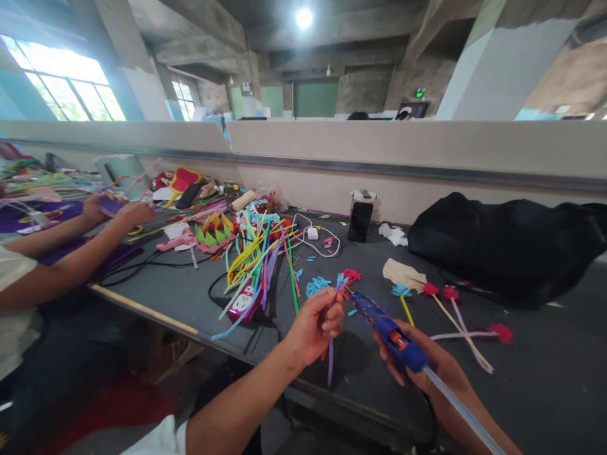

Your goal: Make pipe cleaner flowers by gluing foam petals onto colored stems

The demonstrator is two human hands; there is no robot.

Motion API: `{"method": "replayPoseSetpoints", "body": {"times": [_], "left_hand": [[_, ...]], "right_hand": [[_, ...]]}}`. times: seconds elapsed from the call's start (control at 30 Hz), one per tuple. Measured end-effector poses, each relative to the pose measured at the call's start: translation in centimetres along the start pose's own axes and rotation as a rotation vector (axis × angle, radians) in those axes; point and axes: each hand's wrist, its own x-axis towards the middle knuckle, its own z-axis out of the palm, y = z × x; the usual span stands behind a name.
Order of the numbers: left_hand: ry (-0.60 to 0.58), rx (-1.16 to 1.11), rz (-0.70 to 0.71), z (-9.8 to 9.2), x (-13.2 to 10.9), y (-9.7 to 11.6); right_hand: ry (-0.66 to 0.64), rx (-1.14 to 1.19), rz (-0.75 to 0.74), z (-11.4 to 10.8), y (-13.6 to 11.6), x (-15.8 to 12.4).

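Note:
My left hand [317, 321] is closed in a pinch round a purple pipe-cleaner stem [330, 360] topped with a small blue fringed flower [341, 282]. My right hand [427, 363] grips a blue hot glue gun [386, 328] with a clear glue stick [462, 411] sticking out of its back. The gun's nozzle points up-left at the flower, almost touching it. Both hands hover over the dark grey table [545, 373] near its front edge.
A heap of coloured pipe cleaners [258, 253] and a white power strip [243, 302] lie to the left. Finished paper flowers [450, 303] lie right, a black bag [507, 246] behind them. A phone [360, 221] stands by the partition. Another person's arms [71, 246] work at far left.

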Motion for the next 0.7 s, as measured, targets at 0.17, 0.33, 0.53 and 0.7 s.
{"method": "replayPoseSetpoints", "body": {"times": [0.17, 0.33, 0.53, 0.7], "left_hand": [[0.001, 0.021, -0.003, 0.2, 0.0, 0.0], [-0.004, 0.023, -0.006, 0.2, -0.1, 0.0], [-0.006, 0.031, -0.015, 0.2, -0.1, 0.0], [-0.008, 0.036, -0.002, 0.2, -0.1, 0.0]], "right_hand": [[-0.033, 0.009, 0.049, -0.3, -0.2, 0.0], [-0.088, 0.015, 0.063, -0.4, -0.6, 0.0], [-0.060, -0.022, 0.064, -0.2, -1.0, 0.2], [-0.052, -0.033, 0.069, 0.2, -1.8, 0.4]]}}
